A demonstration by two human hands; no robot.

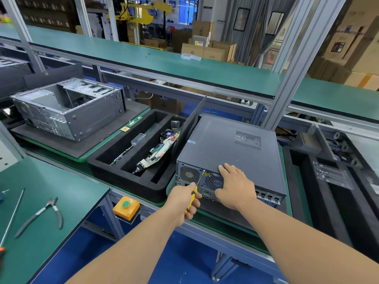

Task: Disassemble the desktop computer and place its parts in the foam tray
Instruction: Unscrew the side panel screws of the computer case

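Steadying the case (231, 144) with flat, spread right hand (235, 186), keep the screwdriver (193, 193), clenched in left hand (184, 203), square on the rear screw.

1. Green-topped work tables (41, 201) stand on a blue floor (184, 261).
2. A long green shelf (164, 58) crosses above on grey metal posts (297, 64).
3. Cardboard boxes (207, 49) are stacked behind, beside grey curtains (254, 27).
4. Yellow machinery (141, 12) stands farther back.
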